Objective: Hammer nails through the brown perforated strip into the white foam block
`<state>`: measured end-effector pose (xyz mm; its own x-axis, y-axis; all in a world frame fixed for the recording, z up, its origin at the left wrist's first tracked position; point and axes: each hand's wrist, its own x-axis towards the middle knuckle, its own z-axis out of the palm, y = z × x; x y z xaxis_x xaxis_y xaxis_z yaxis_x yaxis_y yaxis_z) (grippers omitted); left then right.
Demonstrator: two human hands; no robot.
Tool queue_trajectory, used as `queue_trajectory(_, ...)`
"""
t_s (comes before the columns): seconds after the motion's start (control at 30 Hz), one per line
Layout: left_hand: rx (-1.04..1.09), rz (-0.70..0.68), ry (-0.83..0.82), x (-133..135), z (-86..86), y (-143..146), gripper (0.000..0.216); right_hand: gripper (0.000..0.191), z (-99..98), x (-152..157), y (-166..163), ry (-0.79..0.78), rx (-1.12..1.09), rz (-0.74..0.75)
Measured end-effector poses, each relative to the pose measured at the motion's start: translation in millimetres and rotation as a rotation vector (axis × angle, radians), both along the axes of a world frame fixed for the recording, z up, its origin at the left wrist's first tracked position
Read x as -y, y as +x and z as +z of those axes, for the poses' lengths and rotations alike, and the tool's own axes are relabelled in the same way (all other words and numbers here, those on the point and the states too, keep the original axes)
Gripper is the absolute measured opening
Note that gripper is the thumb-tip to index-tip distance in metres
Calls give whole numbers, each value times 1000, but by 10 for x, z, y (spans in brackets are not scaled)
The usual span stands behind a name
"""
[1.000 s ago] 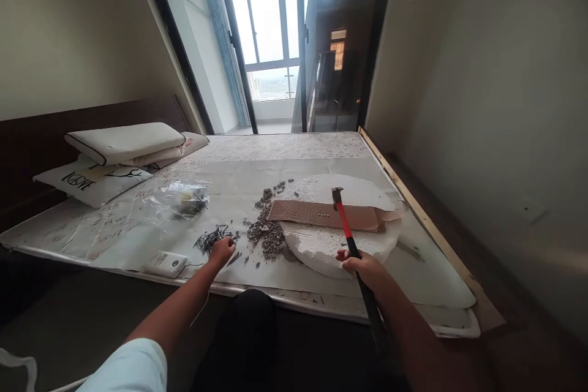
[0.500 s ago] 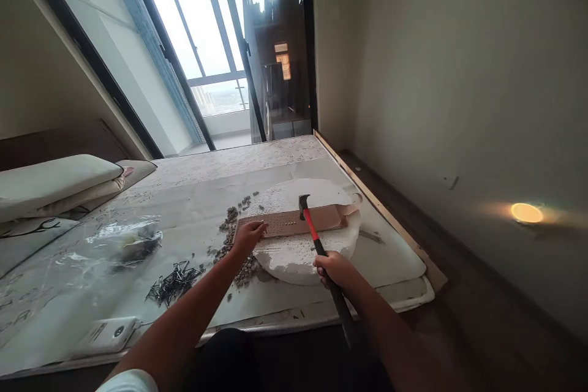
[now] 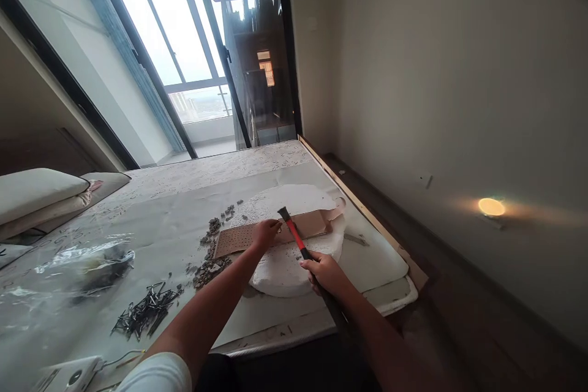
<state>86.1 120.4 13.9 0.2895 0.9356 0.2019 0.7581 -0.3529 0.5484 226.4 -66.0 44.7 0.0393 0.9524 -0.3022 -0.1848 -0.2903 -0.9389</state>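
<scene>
In my right hand (image 3: 324,271) is a hammer (image 3: 297,237) with a red and black handle, its head just above the board. My left hand (image 3: 266,234) rests on the perforated brown board (image 3: 233,241), thumb and fingers pinched together close to the hammer head. Whatever sits between those fingertips is too small to make out. Beneath the board lies a round white foam-like slab (image 3: 280,275) with a rough surface. Torn brown covering (image 3: 336,211) curls at the board's far right end.
Grey crumbs (image 3: 211,229) lie along the slab's left side. A pile of nails (image 3: 146,311) and a clear plastic bag (image 3: 108,263) are farther left. A white device (image 3: 68,373) with a cable sits at the lower left. A wooden edge strip (image 3: 358,205) borders the right side.
My left hand has shifted right along the board, toward the hammer. The hammer head has dropped closer to the left fingertips. The camera view has turned slightly right.
</scene>
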Motion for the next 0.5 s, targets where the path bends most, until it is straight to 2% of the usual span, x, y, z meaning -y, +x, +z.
queue_trajectory(0.17,27,25,-10,10,-47,35,35,13,-17,-17,3,61,-31,1)
queue_trajectory(0.33,21,20,28,7,-76,33,35,23,76,-3,-37,71,-75,6)
queue_trajectory(0.5,-18,1,82,-81,-186,7,37,28,128,-15,-50,78,-97,14)
